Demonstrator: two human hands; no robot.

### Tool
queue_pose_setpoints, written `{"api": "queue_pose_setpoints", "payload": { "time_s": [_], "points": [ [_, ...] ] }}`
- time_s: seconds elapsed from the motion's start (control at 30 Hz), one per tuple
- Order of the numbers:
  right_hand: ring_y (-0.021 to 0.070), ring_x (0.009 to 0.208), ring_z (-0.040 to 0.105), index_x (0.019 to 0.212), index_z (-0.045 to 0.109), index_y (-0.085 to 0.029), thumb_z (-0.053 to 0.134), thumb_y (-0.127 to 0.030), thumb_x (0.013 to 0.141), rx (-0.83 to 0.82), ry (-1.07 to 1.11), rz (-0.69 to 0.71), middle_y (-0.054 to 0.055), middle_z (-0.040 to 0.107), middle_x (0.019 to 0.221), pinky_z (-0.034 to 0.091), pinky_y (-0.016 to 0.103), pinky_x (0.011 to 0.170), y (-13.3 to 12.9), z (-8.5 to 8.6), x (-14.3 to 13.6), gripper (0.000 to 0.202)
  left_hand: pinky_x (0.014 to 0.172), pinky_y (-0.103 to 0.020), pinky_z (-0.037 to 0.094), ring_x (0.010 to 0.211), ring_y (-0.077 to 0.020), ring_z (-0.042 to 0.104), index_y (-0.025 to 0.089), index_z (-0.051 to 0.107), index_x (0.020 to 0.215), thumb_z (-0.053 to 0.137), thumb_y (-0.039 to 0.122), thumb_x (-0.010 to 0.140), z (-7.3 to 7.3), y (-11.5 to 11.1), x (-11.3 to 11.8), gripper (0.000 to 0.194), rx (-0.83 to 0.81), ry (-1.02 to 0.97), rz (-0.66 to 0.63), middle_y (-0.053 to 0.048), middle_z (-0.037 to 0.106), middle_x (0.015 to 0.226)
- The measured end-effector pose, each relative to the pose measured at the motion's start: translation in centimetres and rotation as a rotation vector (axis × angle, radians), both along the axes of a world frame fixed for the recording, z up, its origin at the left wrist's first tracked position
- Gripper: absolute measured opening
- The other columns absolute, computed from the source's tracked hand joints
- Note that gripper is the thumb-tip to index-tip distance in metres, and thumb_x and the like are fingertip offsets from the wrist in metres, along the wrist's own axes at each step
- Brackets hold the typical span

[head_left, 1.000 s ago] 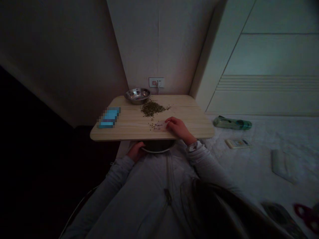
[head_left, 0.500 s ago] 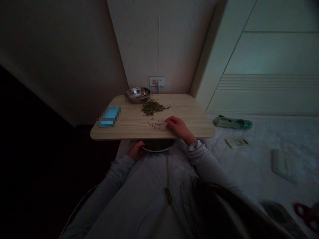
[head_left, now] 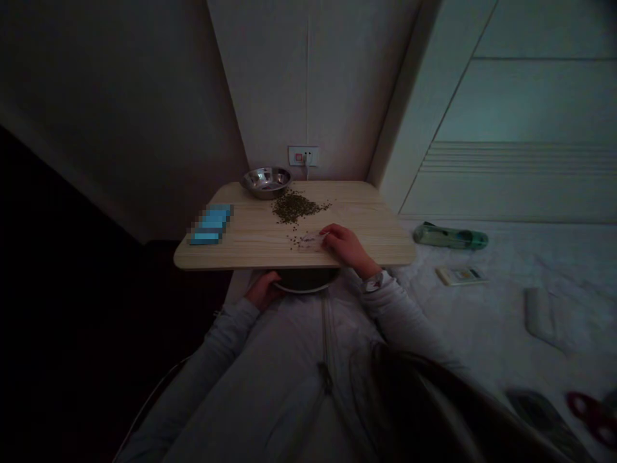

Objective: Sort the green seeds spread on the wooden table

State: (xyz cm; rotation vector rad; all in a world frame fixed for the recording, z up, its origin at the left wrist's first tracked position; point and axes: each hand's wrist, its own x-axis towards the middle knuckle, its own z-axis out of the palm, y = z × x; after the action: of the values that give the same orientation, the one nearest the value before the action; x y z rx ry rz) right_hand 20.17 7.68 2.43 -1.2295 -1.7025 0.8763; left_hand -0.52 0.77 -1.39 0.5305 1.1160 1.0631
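On a light wooden table (head_left: 250, 247) lies a loose pile of small greenish-brown grains (head_left: 295, 207), with several stray grains nearer the front edge. My right hand (head_left: 341, 243) is closed on a thin clear card (head_left: 311, 242) that lies flat against the tabletop beside the stray grains. Below the front edge, my left hand (head_left: 264, 290) grips the left side of a round bowl (head_left: 308, 289), whose far part is hidden under the table.
A shiny metal bowl (head_left: 267, 183) stands at the back left of the table, a blurred-out phone (head_left: 211, 225) at the left. On the white bedding are a green bottle (head_left: 450, 236), a small pack (head_left: 461, 276) and red-handled scissors (head_left: 590, 411). A wall socket (head_left: 303, 155) is behind.
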Motion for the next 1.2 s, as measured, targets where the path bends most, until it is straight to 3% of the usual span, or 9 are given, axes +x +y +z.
{"api": "queue_pose_setpoints", "payload": {
  "time_s": [1.2],
  "points": [
    [0.0101,0.056,0.049,0.081,0.058,-0.017,0.041,-0.021,0.068,0.012,-0.034,0.001,-0.003,0.059,0.061,0.037,0.023,0.059,-0.39,0.44,-0.02,0.022,0.062,-0.028,0.052,0.084,-0.0199,0.059,0.015,0.06,0.07,0.051,0.011,0.058,0.12,0.01,-0.14,0.016,-0.014,-0.019,-0.029,-0.005,0.065,0.077]
  ]
}}
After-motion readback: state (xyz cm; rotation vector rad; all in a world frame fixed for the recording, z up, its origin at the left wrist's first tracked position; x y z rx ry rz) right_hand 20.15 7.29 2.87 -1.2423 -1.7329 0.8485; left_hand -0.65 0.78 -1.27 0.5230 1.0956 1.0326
